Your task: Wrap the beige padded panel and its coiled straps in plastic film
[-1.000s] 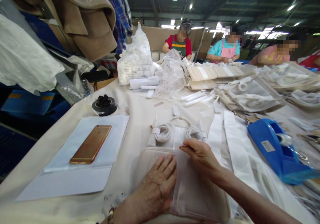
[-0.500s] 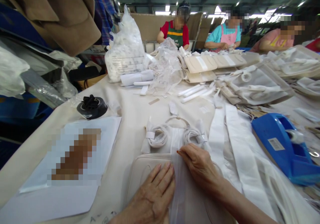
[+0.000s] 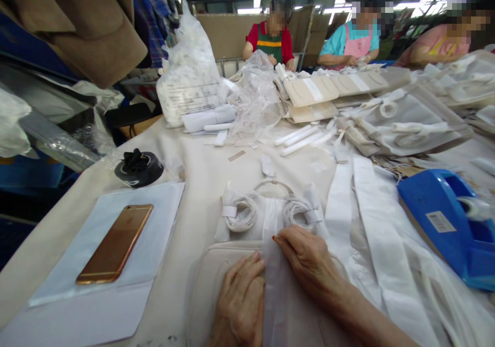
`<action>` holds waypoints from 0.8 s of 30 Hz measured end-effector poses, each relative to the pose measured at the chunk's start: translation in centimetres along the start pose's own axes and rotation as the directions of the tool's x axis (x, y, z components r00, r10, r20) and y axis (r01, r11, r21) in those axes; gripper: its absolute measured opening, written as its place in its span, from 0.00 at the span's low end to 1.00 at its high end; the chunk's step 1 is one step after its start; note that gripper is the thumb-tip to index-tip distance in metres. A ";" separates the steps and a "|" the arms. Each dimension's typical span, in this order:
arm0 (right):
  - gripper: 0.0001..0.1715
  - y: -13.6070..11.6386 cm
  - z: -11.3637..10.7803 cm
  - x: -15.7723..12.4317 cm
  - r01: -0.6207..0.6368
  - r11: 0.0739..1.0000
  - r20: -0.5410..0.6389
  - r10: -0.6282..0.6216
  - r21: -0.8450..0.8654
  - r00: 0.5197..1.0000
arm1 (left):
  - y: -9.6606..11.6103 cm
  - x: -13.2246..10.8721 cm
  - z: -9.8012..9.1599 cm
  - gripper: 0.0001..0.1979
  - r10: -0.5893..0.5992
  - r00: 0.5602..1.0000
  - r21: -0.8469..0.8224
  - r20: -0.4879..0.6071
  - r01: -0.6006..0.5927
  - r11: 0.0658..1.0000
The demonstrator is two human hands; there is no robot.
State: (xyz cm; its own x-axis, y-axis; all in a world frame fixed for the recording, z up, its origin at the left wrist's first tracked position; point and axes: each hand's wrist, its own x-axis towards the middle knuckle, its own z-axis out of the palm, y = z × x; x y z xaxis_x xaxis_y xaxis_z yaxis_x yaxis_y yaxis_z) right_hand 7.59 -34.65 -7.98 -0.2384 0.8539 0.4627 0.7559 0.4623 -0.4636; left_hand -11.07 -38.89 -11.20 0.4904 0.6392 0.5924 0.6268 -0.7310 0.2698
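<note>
A flat beige bag (image 3: 216, 264) lies in front of me, with a white translucent strip (image 3: 275, 290) running lengthwise down its middle. My left hand (image 3: 240, 300) rests on the bag left of the strip, its fingers stretched forward and its fingertips by the strip's edge. On the other side, my right hand (image 3: 305, 259) has thumb and fingers closed on the strip's right edge. Beyond the hands are two wrapped strap coils, the left coil (image 3: 242, 213) and the right coil (image 3: 299, 214), with a thin curved handle (image 3: 274, 184) between them.
A blue tape dispenser (image 3: 444, 223) stands at right, beside long white strips (image 3: 371, 208). At left, a phone (image 3: 116, 244) lies on paper sheets (image 3: 154, 269) near a black tape roll (image 3: 145, 174). Stacked beige bags (image 3: 313, 92) and a plastic sack (image 3: 189, 73) lie farther back. Several people work opposite.
My left hand has drawn slightly back and turned more onto its side, with its fingers closer together. My right hand stays at the strip. The camera view has shifted slightly.
</note>
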 end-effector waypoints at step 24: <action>0.17 0.1 1.1 -0.4 0.048 0.977 -0.009 -0.051 -0.208 0.999 | 1.5 1.6 0.9 0.25 0.048 0.983 0.380 0.179 -0.114 0.918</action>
State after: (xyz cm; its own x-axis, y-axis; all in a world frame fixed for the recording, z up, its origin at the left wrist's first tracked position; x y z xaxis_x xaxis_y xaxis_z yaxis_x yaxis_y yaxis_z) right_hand 7.10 -34.70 -9.01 -0.2711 0.8271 0.4923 0.8538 0.4428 -0.2739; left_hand -8.81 -38.80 -10.52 0.6203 0.6362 0.4589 0.7497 -0.6529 -0.1082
